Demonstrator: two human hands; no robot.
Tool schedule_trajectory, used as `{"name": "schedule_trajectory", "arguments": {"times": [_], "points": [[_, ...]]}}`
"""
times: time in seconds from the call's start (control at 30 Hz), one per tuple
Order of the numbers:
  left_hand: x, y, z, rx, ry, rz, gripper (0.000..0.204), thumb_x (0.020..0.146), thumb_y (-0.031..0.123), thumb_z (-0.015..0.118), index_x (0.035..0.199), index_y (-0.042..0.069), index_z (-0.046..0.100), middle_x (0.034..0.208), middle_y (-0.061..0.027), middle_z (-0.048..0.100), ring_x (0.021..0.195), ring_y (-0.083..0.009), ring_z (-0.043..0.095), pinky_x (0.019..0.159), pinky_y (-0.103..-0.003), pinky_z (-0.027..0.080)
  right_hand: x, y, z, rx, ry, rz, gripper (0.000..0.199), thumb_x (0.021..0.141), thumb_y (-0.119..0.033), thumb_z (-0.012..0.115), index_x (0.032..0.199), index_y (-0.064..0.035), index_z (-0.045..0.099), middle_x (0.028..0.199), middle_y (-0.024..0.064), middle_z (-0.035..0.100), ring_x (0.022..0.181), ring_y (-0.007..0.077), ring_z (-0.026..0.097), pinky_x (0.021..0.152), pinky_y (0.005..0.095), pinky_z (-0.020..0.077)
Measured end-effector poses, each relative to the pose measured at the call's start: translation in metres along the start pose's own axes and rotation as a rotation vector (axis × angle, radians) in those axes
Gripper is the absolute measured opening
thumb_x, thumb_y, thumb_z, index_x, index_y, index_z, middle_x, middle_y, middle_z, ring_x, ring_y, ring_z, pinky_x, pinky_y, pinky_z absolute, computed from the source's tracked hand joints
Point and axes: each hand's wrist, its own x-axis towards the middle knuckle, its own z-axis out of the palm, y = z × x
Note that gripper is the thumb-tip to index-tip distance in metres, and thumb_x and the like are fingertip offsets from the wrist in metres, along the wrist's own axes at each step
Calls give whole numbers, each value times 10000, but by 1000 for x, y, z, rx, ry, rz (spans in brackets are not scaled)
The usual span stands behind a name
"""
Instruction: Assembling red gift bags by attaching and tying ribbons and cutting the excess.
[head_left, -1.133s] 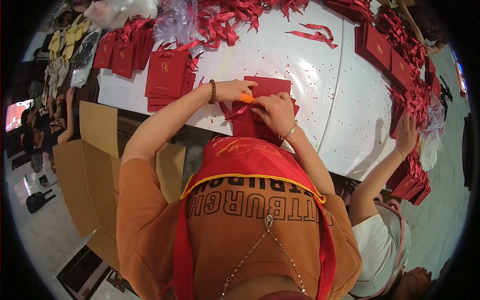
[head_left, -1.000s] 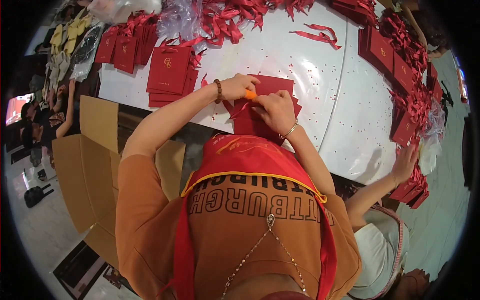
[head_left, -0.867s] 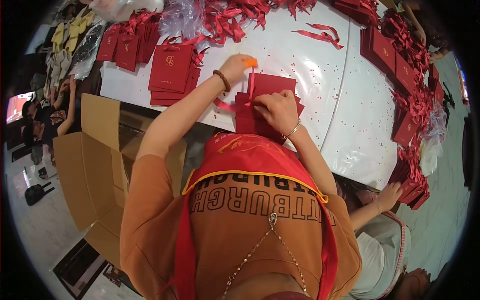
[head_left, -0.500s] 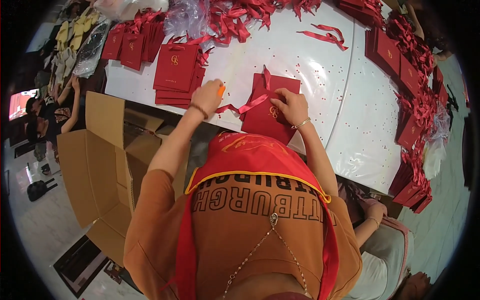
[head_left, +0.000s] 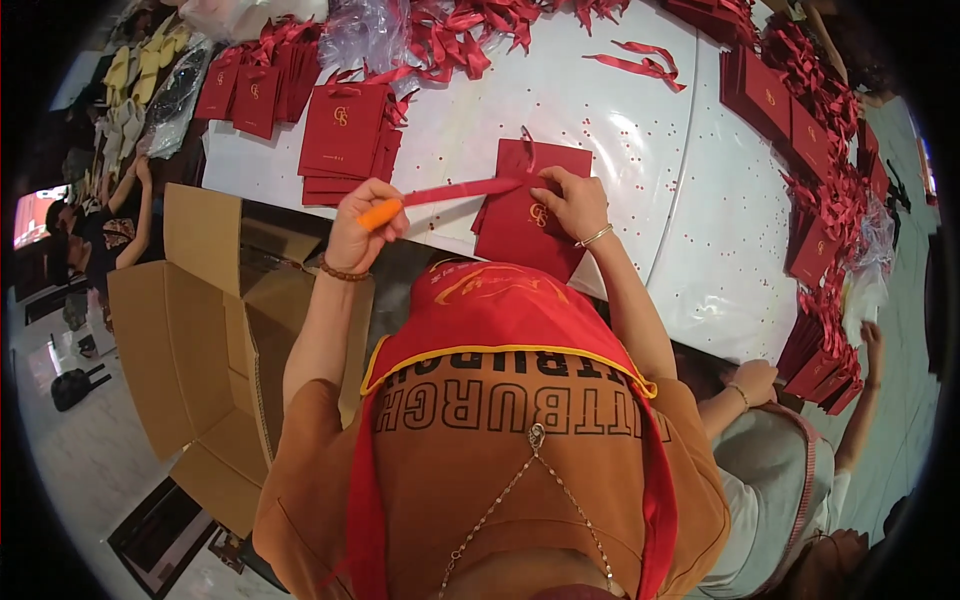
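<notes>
Has an open box (head_left: 185,370) at far left, flaps spread, below the white-covered desk (head_left: 715,285). Farther up, at the left end of the desk, has overlapping red bags (head_left: 257,100), then, just right of those, a stack (head_left: 343,135) of more. Wears dark beads (head_left: 344,270) at the wrist and an orange band (head_left: 380,213) on the left hand (head_left: 365,225), with fingers closed on a red ribbon (head_left: 455,192). Holds the ribbon nearly straight from there rightward to the upper part of a red bag (head_left: 515,235), lying flat at the near edge of the desk, gold mark up, over other red card (head_left: 570,160). Rests the right hand (head_left: 573,207) on the upper right of the bag, bangle (head_left: 595,236) at the wrist, thumb and forefinger bent near the ribbon; cannot tell whether pinching or only touching. Has a loose ribbon (head_left: 645,68) farther back. Sits or stands, cannot tell which, left of a co-worker's hand (head_left: 755,382), near piled ribboned bags (head_left: 820,145) along the right side.
</notes>
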Motion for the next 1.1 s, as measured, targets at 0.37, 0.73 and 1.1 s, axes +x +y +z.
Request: {"name": "schedule_trajectory", "arguments": {"times": [0.37,0.73,1.1], "points": [[17,39,45,-50,-169,158,377,791,15,576,1153,-26,475,1036,-147,568,965,-224,561,909,-355,428,2,-4,3,-22,-46,29,238,765,-311,618,909,-122,602,742,43,645,693,205,608,688,355,359],[95,-12,83,1564,-211,225,173,796,123,525,933,62,611,932,-126,586,844,-307,568,754,-377,445,14,-27,1,-86,-107,-73,196,712,-242,656,861,-130,597,806,58,610,751,240,571,678,373,343],[97,-62,77,1544,-323,287,130,806,103,497,893,38,568,846,-140,576,779,-315,578,686,-403,453,-31,-19,-36,-38,71,47,195,700,-133,668,839,-41,566,813,80,545,730,236,531,638,338,433]]}}
